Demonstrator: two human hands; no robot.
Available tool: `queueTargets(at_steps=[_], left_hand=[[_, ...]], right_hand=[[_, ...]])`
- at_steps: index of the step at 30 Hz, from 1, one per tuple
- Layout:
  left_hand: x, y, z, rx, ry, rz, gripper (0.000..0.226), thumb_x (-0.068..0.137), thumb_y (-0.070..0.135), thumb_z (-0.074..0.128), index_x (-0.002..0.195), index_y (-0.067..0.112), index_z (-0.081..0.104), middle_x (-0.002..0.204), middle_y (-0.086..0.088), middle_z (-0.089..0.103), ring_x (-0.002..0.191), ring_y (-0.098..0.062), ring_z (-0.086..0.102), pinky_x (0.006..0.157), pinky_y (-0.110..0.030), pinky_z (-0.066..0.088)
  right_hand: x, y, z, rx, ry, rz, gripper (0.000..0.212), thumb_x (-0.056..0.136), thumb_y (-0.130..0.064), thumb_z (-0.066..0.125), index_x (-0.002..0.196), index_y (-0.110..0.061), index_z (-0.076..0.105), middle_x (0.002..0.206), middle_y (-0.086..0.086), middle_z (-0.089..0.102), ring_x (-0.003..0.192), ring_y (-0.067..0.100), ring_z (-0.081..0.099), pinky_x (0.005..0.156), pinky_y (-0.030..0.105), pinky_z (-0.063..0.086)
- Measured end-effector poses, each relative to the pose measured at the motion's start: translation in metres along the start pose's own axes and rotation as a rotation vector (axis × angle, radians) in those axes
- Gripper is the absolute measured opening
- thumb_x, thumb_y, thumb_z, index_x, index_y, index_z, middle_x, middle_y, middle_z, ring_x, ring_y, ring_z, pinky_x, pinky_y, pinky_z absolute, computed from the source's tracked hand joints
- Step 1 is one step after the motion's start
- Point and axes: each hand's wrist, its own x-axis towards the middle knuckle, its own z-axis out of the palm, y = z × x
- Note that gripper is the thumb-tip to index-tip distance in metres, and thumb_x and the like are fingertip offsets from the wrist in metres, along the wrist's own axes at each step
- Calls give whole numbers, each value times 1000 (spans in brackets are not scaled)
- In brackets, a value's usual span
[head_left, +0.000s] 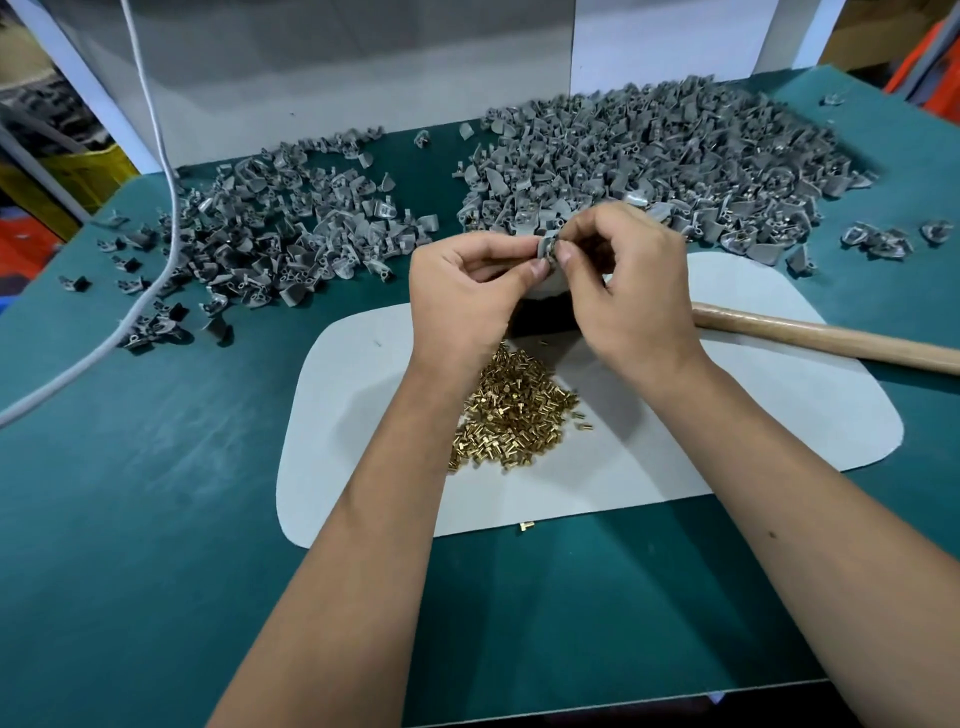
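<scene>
Grey part (549, 248) pinched between both hands' fingertips (538, 267)

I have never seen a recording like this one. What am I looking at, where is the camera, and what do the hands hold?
There is no machine here: a person works with two bare hands. The one picture comes from a camera worn on the person's head, looking forward and down, so the arms enter from below. The left hand and the right hand together pinch one small grey plastic part at their fingertips. Beneath them, on a white mat, lies a heap of small brass pieces. On the green table behind are two heaps of similar grey parts, a smaller left heap and a larger right heap. A wooden handle lies at the right, a white cable at the left.
</scene>
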Motion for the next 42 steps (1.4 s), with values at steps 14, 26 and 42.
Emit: queueTargets(at_steps=[14, 26, 42], left_hand=[[0, -4, 6, 205, 39, 71, 26, 75, -6, 82, 76, 19, 77, 83, -5, 79, 81, -21, 78, 84, -45, 64], [-1, -3, 2, 455, 8, 256, 23, 78, 5, 85, 95, 13, 73, 86, 6, 74, 78, -7, 73, 78, -31, 63], [13, -12, -7, 772, -56, 227, 12, 92, 15, 73, 100, 17, 81, 113, 6, 75, 117, -23, 62, 107, -46, 44]], right_hand=[[-2, -8, 7, -35, 38, 129, 8, 85, -6, 65, 87, -8, 72, 84, 3, 70, 79, 18, 63, 74, 36, 52], [7, -3, -8, -19, -132, 77, 9, 87, -14, 70, 89, -15, 78, 84, -5, 71, 79, 9, 63, 75, 15, 47], [25, 38, -72, -508, -696, 382, 24, 93, -28, 68, 107, -9, 61, 97, 10, 68, 91, 32, 62, 73, 38, 50]])
